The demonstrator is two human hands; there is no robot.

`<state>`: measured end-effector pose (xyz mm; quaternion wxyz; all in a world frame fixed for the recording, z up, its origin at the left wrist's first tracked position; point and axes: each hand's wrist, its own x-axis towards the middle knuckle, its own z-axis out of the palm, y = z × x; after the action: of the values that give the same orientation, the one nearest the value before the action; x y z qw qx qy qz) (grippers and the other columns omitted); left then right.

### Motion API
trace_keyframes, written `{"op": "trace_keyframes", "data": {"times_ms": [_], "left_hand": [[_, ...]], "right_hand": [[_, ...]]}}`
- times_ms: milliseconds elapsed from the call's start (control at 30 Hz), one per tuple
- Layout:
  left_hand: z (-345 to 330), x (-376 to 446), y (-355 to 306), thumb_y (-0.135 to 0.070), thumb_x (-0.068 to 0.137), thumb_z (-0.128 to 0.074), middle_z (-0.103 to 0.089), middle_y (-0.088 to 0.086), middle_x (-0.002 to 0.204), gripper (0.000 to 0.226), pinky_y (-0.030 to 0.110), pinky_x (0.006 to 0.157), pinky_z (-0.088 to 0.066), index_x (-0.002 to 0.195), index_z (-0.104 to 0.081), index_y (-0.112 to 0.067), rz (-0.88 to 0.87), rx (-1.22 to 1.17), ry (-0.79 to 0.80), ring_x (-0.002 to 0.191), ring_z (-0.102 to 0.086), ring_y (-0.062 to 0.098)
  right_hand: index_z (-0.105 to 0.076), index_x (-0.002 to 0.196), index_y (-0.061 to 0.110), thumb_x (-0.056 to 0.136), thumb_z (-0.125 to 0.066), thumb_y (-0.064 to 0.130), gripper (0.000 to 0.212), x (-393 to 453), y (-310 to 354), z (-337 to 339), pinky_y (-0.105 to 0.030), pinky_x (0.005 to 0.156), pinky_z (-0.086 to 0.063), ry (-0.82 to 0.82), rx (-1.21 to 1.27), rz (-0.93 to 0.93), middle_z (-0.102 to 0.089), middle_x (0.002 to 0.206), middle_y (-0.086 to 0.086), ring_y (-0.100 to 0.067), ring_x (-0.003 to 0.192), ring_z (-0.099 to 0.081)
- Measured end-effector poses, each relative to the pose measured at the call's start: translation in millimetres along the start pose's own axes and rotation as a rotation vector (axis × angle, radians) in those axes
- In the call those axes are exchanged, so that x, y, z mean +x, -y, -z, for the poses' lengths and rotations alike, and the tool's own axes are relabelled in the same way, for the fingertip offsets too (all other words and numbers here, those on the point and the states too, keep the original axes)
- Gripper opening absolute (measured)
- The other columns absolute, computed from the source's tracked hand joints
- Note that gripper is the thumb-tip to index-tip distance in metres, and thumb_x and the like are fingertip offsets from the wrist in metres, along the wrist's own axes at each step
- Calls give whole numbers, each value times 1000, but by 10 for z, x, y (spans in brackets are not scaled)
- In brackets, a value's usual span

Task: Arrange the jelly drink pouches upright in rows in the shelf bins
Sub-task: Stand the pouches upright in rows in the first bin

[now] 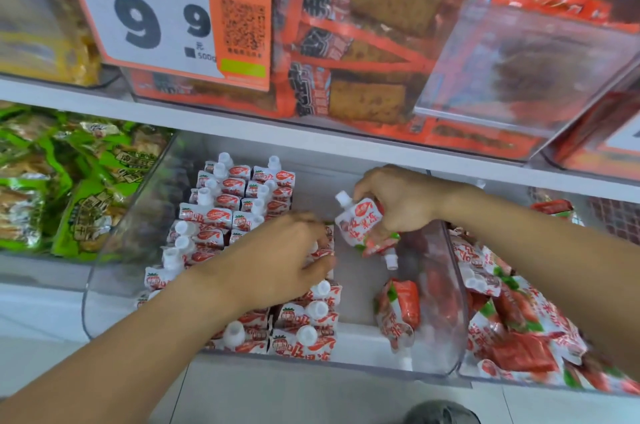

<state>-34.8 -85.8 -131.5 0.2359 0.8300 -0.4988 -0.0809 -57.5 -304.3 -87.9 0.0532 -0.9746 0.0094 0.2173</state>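
right hand (pixel 398 202) grips pouch (pixel 360 221), cap up-left | gap in bin (pixel 450 285) right of rows (pixel 242 202) | left hand (pixel 280 257) flat on rows, nearer

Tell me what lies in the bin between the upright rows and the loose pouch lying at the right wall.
In the head view, only bare bin floor separates the upright rows from the loose pouch. The right hand holds pouches above it.

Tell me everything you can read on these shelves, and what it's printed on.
"9 9": price sign on the upper shelf.
"500g": same sign, partly cut off.
QR code, small print: too blurred.
Jelly drink pouches: red Chinese lettering, blurred.
Orange packs, green packs: lettering unreadable.
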Motion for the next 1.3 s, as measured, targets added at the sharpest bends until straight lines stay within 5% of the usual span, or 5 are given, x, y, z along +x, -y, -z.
{"op": "trace_keyframes", "data": {"times_ms": [233,733,900,1167,1300], "left_hand": [[-22,-98,22,-41,94,-55,-58,-11,125,31,12,91,-39,117,-63,-21,-6,-27,-23,112,-54,5],[-7,49,76,-41,91,-55,-39,-3,146,66,13,105,-28,147,-25,-24,101,-73,-134,131,-40,12],[-55,149,168,-44,88,-55,-68,-7,85,28,33,70,-54,114,-57,-33,92,-64,-47,73,-63,8],[-78,176,216,-47,88,-53,-67,-8,86,24,34,71,-53,103,-61,-29,70,-75,-39,79,-62,10],[-77,160,236,-47,89,-52,-66,-9,86,27,35,71,-53,105,-61,-27,61,-86,-28,79,-61,9]], "right_hand": [[-57,108,18,91,-66,26,21,235,188,-81,-15,77,-33,-331,202,-8,-58,106,2,-20,110,-57],[-62,122,24,82,-60,-3,48,461,88,-128,-32,86,-54,180,307,138,-72,109,7,-6,93,-65],[-53,137,11,79,-52,-20,66,319,-22,-5,-27,102,-47,160,227,79,-58,137,-6,-13,126,-55],[-54,136,24,64,-88,45,83,159,27,107,-20,85,-43,264,-274,-70,-59,131,3,-19,116,-56],[-71,103,25,54,-93,30,54,182,16,50,-20,59,-44,170,-214,-56,-64,95,9,-13,85,-60]]}}
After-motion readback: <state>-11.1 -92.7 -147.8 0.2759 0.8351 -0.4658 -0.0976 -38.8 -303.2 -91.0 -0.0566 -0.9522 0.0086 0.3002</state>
